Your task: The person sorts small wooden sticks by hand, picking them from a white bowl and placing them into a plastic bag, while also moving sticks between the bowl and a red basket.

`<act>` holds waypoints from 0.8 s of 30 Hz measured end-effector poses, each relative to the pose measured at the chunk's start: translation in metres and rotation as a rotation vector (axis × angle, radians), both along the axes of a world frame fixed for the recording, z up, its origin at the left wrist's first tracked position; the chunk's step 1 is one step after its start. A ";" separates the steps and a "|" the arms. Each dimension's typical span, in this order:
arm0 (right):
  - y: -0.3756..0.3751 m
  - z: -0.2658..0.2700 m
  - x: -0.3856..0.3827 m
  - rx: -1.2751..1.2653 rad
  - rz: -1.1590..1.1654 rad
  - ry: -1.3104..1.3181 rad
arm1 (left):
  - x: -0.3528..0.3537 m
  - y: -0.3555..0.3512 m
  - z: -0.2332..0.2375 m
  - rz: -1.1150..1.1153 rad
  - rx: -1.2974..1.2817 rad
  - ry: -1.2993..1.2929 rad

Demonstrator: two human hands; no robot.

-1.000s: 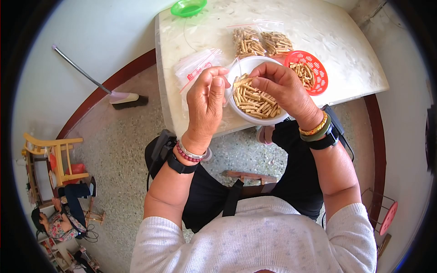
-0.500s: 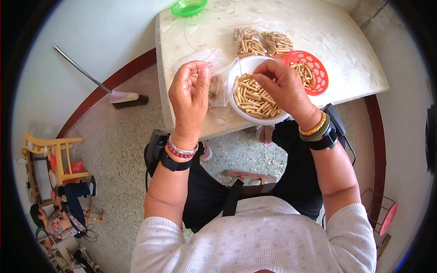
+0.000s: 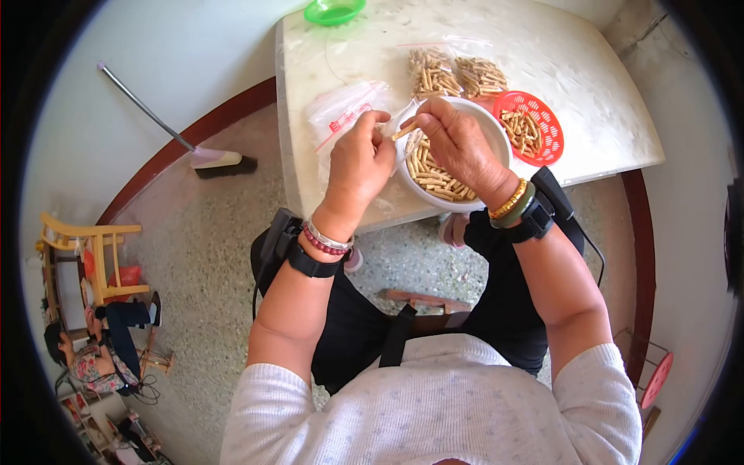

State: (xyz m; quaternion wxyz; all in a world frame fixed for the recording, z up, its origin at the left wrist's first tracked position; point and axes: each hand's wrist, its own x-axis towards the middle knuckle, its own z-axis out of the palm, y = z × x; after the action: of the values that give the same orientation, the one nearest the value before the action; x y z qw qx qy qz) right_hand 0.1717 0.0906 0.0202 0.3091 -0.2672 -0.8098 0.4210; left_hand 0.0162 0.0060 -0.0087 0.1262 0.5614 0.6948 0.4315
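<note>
My left hand is closed in a pinch on the edge of a clear zip bag, most of which is hidden behind the hand. Between the thumb and fingers of my right hand is a short tan stick, tilted toward the bag's mouth. Below my right hand stands a white bowl with many similar tan sticks in it. Flat empty zip bags with red print lie just beyond my left hand.
Two filled bags lie at the back of the table. A red perforated basket of sticks is right of the bowl, and a green dish sits far left. A broom leans by the wall. Another person sits at lower left.
My left hand has moved right with the bag, uncovering the red-printed empty bags. My right hand has shifted left, bringing the stick from above the bowl to the bag.
</note>
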 end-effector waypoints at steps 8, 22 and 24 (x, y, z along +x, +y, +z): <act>0.001 -0.006 -0.015 0.102 0.016 0.044 | -0.025 0.001 0.010 -0.007 0.086 -0.495; 0.006 -0.008 -0.040 0.469 -0.028 -0.068 | -0.032 0.004 0.012 0.027 0.165 -0.510; 0.007 -0.007 -0.040 0.418 -0.034 -0.009 | -0.034 0.004 0.013 0.040 0.169 -0.521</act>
State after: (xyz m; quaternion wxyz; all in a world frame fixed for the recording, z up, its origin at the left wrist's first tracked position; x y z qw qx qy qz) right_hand 0.1320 0.0972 0.0135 0.3611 -0.2129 -0.8763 0.2374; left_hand -0.0177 0.0099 0.0042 0.2449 0.4260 0.6113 0.6203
